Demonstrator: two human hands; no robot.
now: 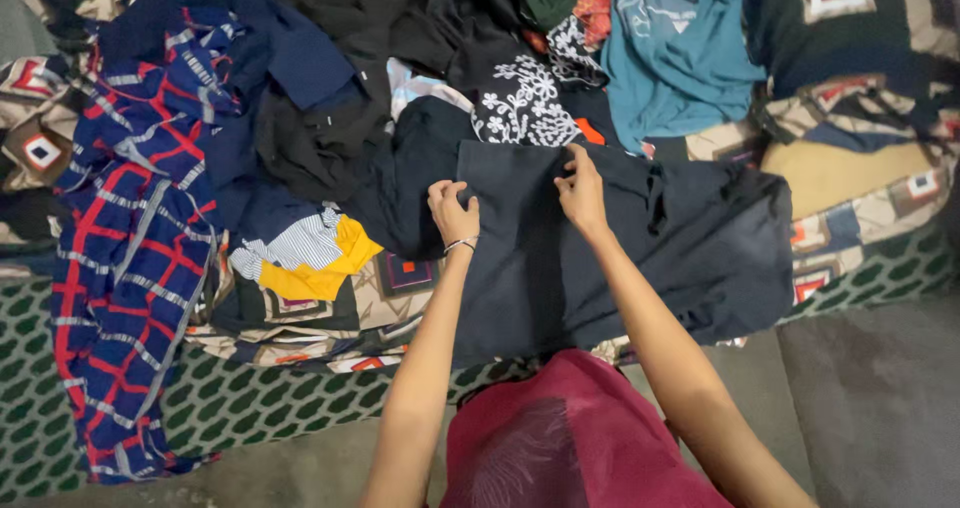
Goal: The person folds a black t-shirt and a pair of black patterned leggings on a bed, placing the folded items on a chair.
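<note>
On the patterned bedspread (860, 168), my left hand (452, 211) and right hand (580, 190), apart, pinch the dark garment (640, 258), which lies lengthwise left to right.

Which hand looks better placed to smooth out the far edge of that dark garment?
Probably the right hand: its fingers already pinch the dark garment at its far edge. The left hand rests at the near-left corner.

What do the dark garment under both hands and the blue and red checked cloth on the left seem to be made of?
Dark garment: looks like a matte woven fabric, perhaps cotton; soft folds, no sheen. The left hand and right hand pinch its top edge. Checked cloth: thin woven fabric, likely cotton; it drapes limply, crumpled.
</note>
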